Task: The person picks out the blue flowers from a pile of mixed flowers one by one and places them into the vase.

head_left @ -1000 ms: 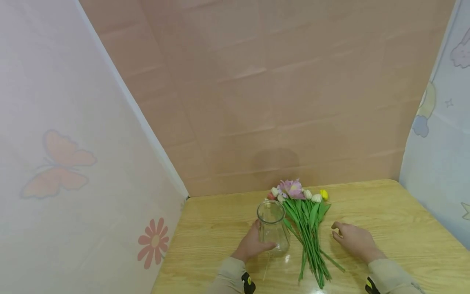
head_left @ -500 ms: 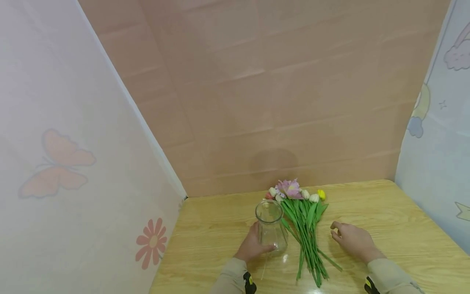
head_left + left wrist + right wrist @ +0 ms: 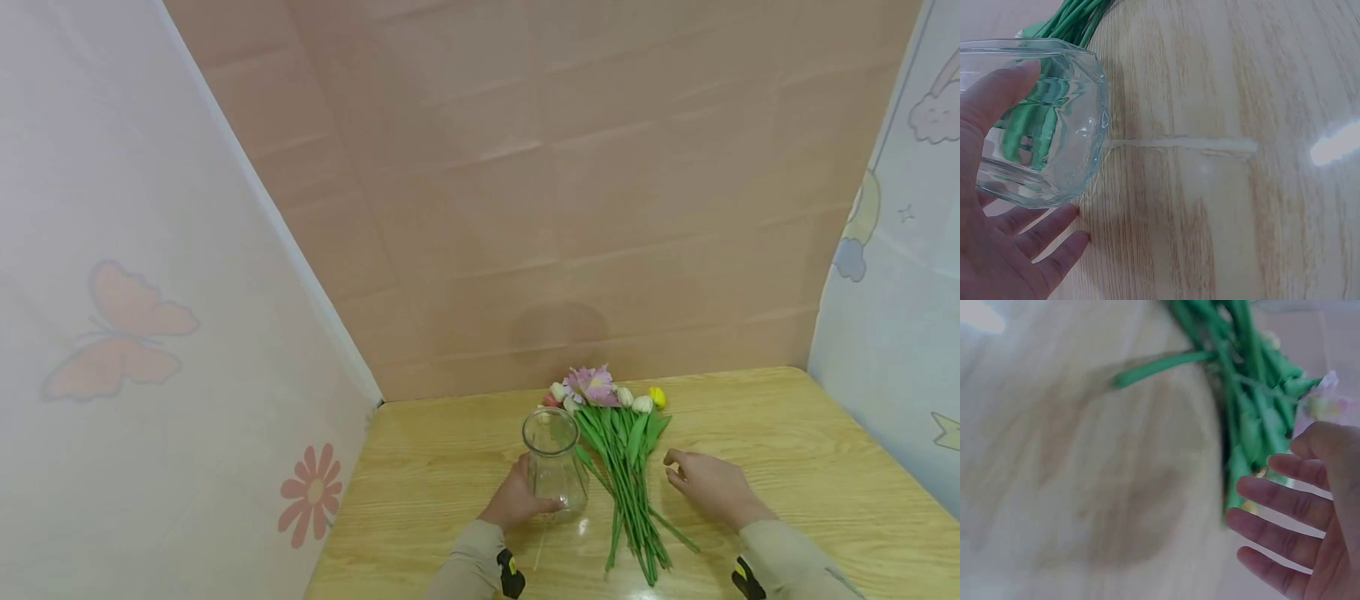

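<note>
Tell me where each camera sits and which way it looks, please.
Head: worn high, looks forward and down at the table; both hands and sleeves show.
Left wrist: looks past the left hand at the glass vase it grips.
Right wrist: looks past the right hand, fingers relaxed, at the flower stems.
All three share the stems.

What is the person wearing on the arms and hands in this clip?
Both hands are bare: the left hand and the right hand show no gloves or rings. Each forearm is covered by a long beige fabric sleeve reaching the wrist. A small black wrist-mounted device with a yellow marking sits at each cuff.
</note>
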A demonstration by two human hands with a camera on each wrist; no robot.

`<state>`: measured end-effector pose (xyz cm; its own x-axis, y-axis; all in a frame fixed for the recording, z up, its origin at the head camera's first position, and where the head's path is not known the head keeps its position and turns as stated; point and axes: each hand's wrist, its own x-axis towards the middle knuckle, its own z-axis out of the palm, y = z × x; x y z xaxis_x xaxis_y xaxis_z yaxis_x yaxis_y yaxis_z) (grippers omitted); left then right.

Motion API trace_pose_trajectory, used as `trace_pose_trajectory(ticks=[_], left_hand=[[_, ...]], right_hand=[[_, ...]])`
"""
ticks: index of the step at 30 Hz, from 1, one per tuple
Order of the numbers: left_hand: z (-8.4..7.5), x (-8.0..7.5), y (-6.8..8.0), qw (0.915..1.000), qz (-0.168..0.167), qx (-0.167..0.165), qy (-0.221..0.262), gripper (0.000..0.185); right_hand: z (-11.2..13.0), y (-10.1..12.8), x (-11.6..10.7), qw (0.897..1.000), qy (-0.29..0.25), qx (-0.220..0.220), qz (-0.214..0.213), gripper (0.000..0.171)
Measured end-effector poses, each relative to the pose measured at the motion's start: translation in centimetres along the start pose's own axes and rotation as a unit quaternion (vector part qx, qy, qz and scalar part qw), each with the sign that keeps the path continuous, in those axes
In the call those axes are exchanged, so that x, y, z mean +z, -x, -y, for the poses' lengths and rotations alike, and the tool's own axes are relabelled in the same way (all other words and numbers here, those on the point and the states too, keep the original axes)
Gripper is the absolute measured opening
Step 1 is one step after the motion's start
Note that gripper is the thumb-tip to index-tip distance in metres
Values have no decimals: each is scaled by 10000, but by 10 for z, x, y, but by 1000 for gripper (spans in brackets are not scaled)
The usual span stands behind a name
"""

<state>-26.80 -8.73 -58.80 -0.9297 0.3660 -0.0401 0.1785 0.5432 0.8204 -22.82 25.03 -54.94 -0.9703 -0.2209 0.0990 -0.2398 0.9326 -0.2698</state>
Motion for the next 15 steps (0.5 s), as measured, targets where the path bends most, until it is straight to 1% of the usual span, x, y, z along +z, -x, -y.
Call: trace_pose_trajectory(ticks=[4, 8, 10, 13, 15], left_hand=[[-1, 0, 1, 10000, -28, -29, -25, 104], [-1, 1, 2, 10000, -46, -47, -75, 104], [-1, 1, 2, 9999, -33, -83, -55, 105], [-1, 1, 2, 9999, -23, -125, 22, 105], [-2, 1, 2, 9999, -34, -140, 37, 104]], right_hand=[[19, -10, -6, 9998, -61, -198, -71, 15], [38, -22, -10, 9992, -338, -203, -20, 17], [44, -28, -10, 9990, -416, -174, -35, 16], [50, -37, -5, 9990, -395, -143, -172, 13], [51, -42, 0, 9990, -416, -30, -176, 9]])
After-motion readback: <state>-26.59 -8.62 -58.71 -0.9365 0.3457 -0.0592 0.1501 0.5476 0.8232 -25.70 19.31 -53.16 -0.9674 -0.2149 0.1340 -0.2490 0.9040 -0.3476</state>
